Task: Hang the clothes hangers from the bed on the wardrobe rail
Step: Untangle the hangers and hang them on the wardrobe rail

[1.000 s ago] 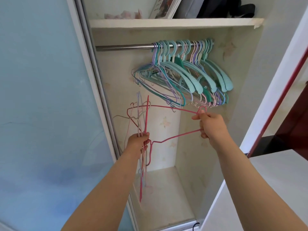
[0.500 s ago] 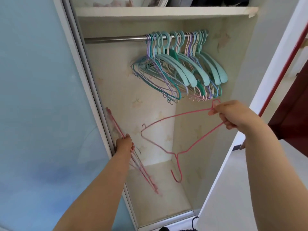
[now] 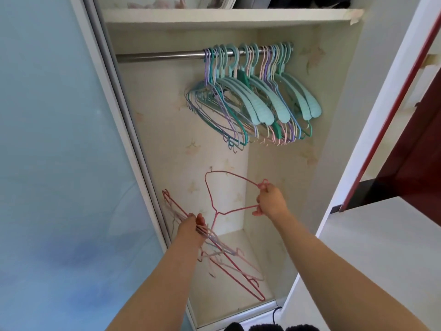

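1. Right hand (image 3: 270,201) — closed around one pink wire hanger (image 3: 223,187), gripping it at one shoulder corner. The hanger lies sideways; its neck and hook point down and left, towards the other hand, and the hook itself cannot be made out.
2. Left hand (image 3: 192,225) — clenched on a bundle of thin pink and pale hangers (image 3: 224,256), which fans out low in the wardrobe, its far ends near the wardrobe floor (image 3: 241,290).
3. Rail (image 3: 162,54) — steel, under the shelf (image 3: 226,15). Its left half is bare; the right half carries a dense cluster of hung hangers (image 3: 253,96), teal, purple and pink.
4. Risk, snagging: the single hanger's neck runs down close to the top of the bundle. Lifting it could catch the hook on a wire and drag the bundle up or pull some of it loose.
5. Risk, orientation: with the hook pointing down, the hanger must be turned before it reaches the rail. A one-handed turn from a corner grip could let it swing or slip.
6. Risk, crowding: aiming at the packed right half could knock hung hangers off or tangle with them — the bare left stretch looks safer.
7. Risk, dropping: the bundle is loose and splayed; a slack grip could spill it onto the wardrobe floor.
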